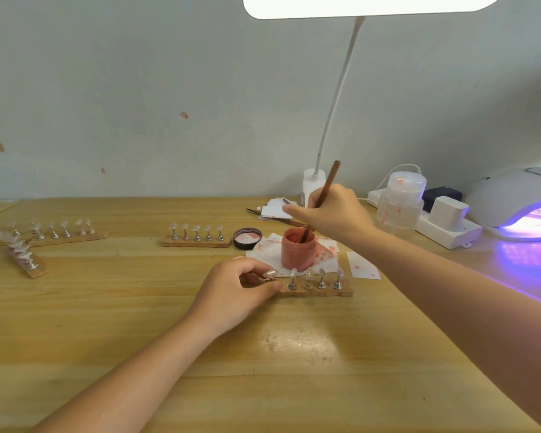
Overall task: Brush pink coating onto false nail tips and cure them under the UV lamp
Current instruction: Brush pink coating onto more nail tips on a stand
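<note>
Far left of the wooden table [113, 310], toward its back edge: spare nail stands [44, 235] with clear tips. Mid-table, another stand [196, 237]. Left hand [235, 292] pinches one false nail tip [270, 273] at the left end of the near stand [317, 287]. Just behind it, the pink pot [298, 250] on stained paper; right hand [334, 214] grips the brush [322, 195], bristles dipped inside. Right edge: UV lamp [519, 198] glowing violet.

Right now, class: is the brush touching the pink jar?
Touching: the head view shows the brush, held by the right hand, dipping into the pink jar.
</note>
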Demonstrator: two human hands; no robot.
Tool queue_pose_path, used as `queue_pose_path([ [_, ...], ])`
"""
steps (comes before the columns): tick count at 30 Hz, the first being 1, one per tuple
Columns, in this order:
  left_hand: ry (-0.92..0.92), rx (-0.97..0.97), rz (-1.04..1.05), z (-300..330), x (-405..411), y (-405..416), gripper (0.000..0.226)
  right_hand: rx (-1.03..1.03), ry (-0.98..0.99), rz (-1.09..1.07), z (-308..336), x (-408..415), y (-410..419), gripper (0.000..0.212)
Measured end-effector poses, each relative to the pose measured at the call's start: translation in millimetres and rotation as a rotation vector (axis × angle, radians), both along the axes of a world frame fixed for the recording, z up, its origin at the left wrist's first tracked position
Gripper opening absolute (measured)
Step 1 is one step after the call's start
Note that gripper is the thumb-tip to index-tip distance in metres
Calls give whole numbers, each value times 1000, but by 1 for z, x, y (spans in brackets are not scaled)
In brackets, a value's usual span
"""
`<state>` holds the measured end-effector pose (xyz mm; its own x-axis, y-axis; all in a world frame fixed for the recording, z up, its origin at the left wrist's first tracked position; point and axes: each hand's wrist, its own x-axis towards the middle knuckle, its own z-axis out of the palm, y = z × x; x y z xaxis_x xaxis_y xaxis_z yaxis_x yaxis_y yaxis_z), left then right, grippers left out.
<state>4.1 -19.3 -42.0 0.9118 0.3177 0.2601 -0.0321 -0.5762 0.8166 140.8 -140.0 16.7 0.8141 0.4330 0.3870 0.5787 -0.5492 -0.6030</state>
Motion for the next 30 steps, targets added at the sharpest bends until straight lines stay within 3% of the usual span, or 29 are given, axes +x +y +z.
queue_pose_path([
  [5, 26, -66, -33, 3, -1, 0, 11, 264, 148, -106, 8, 13, -15, 50],
  [10, 37, -127, -56, 6, -2, 0, 13, 352, 264, -158, 5, 17, -18, 48],
  [21, 12, -121, -8, 6, -2, -2, 10, 355, 188, -215, 6, 21, -25, 53],
  [30, -53, -38, 20, 3, -3, -3, 15, 614, 118, -9, 6, -17, -30, 52],
])
